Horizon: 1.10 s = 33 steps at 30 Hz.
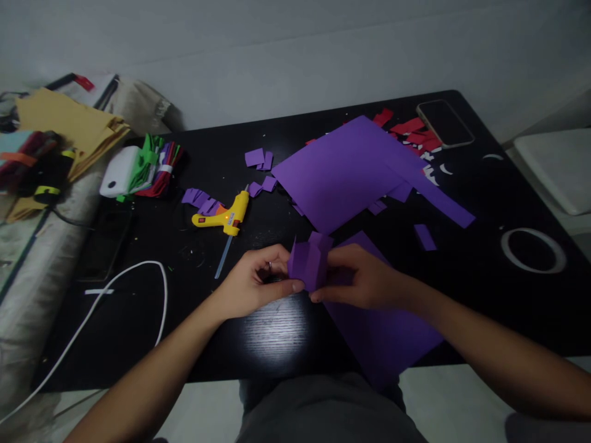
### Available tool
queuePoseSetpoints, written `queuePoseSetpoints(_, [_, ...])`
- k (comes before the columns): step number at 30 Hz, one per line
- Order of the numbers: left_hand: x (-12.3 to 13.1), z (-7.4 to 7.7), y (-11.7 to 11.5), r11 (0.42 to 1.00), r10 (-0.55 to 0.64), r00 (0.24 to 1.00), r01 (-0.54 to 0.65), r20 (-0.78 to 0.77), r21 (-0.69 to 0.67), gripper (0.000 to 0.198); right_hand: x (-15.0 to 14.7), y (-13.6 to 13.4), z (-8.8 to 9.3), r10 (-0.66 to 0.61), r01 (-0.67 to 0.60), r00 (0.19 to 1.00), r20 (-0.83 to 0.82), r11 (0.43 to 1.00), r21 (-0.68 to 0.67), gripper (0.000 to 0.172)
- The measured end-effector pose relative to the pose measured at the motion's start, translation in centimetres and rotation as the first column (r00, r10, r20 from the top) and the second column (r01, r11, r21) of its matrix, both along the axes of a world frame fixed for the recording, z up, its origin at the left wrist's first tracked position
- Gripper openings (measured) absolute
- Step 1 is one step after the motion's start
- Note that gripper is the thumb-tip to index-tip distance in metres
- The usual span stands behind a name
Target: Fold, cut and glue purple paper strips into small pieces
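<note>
Both my hands meet at the middle of the black table point(484, 295) and pinch a small folded purple paper piece point(308, 261). My left hand point(256, 280) grips its left side with thumb and fingers closed. My right hand point(362, 280) holds its right side the same way, resting over a purple sheet point(383, 335) that hangs over the table's front edge. A larger purple sheet point(341, 169) lies just behind the hands.
A yellow glue gun point(225, 215) lies left of centre with its white cable point(120, 289) looping toward the front. Purple scraps point(259, 161) and red scraps point(413, 132) are scattered behind. A phone point(444, 123) sits far right, a tape ring point(533, 249) at right, paper stacks point(152, 166) at left.
</note>
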<state>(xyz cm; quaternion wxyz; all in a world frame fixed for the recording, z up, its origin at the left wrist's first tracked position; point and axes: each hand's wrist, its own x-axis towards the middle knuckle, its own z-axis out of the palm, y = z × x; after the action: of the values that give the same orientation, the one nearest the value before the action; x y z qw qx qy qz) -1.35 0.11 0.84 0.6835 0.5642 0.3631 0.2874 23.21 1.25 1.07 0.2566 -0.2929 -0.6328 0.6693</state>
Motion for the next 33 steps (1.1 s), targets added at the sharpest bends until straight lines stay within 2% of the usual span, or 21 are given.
queuePoseSetpoints(7, [0.6,0.0,-0.2,0.994,0.107,0.994,-0.107,-0.01,-0.008,0.018,0.0,0.0,-0.3,-0.041,0.035,0.999,0.033,0.985,0.168,0.019])
queuePoseSetpoints(9, [0.7,0.0,-0.2,0.992,0.123,0.992,-0.123,-0.006,-0.005,0.018,0.0,-0.1,-0.3,-0.061,0.053,0.997,0.037,0.983,0.174,0.019])
queuePoseSetpoints(16, [1.0,0.3,-0.1,0.976,0.215,0.976,-0.215,0.029,0.015,0.016,-0.4,-0.5,-0.3,-0.133,0.133,0.991,0.006,0.991,-0.017,0.02])
queuePoseSetpoints(23, [1.0,0.8,0.0,0.959,0.273,0.962,-0.272,-0.005,0.075,0.014,-1.1,-0.5,-0.3,-0.271,0.254,0.962,-0.032,0.932,-0.257,0.023])
queuePoseSetpoints(27, [1.1,0.9,0.0,0.948,0.312,0.949,-0.308,-0.043,0.078,0.019,-1.2,-0.3,-0.2,-0.303,0.276,0.952,-0.045,0.912,-0.304,0.031])
queuePoseSetpoints(33, [1.4,0.9,-0.1,0.934,0.353,0.933,-0.349,-0.069,0.074,0.025,-1.3,-0.3,0.0,-0.334,0.313,0.942,-0.021,0.9,-0.303,0.038])
